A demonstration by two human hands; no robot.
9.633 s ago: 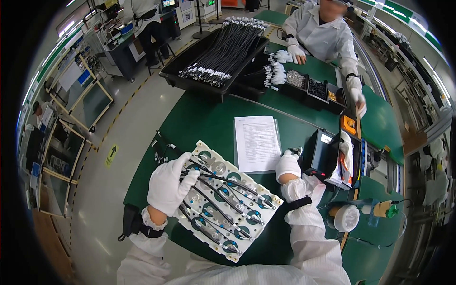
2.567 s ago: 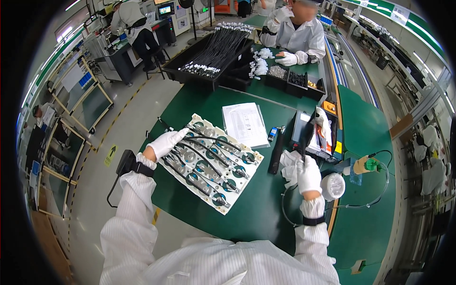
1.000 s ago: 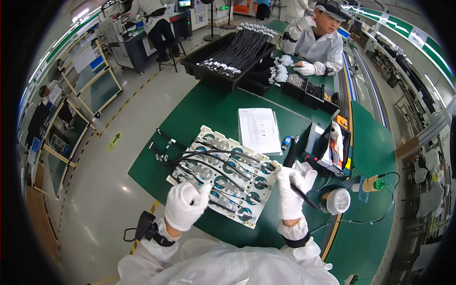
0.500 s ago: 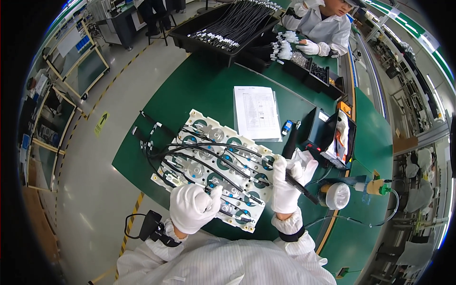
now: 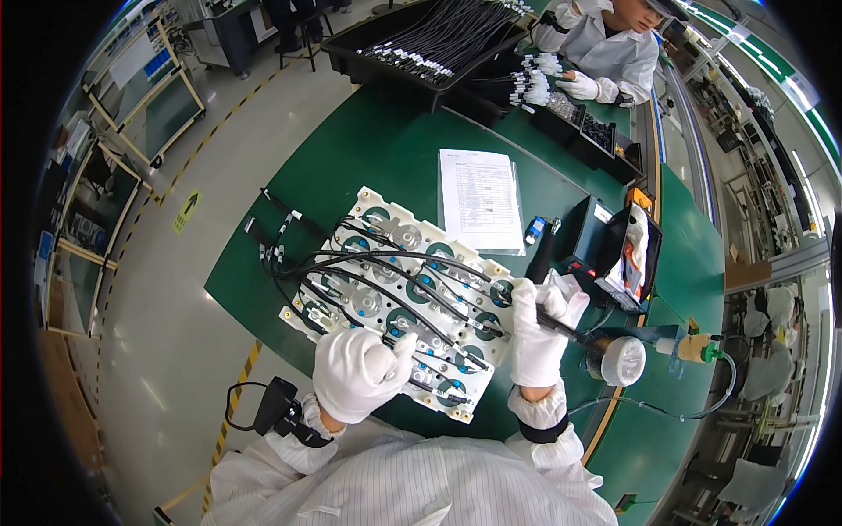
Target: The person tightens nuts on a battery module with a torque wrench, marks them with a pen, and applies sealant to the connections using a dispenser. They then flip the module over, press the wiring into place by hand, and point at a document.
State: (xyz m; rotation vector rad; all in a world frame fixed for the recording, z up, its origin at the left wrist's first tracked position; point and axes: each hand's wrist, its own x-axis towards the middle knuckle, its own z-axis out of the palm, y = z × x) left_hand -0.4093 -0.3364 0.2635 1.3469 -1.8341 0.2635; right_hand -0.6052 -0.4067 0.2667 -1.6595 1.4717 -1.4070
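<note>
A white plate-like frame [image 5: 373, 302] lies tilted on the green table, with round openings, clear discs and small blue spots. Black cables [image 5: 377, 255] run across it and bunch beyond its left side. My left hand [image 5: 358, 373], in a white glove, is closed at the frame's near left edge; what its fingers hold, if anything, is hidden. At the right edge of the frame, my gloved right hand [image 5: 537, 346] grips a black stick-shaped tool [image 5: 559, 327]. The tool's far end points right, toward a round white-topped container [image 5: 624, 361].
A printed sheet [image 5: 480, 202] lies beyond the frame. To its right are a blue-and-white small part [image 5: 535, 231], a black box [image 5: 586, 235] and an open bin [image 5: 633, 263]. A large black tray of cables [image 5: 430, 92] stands at the back, near a co-worker [image 5: 605, 53].
My right hand has shifted slightly, and the black tool in it now lies flatter, its far end higher. My left hand stays closed at the same edge. The whole view has moved a little.
</note>
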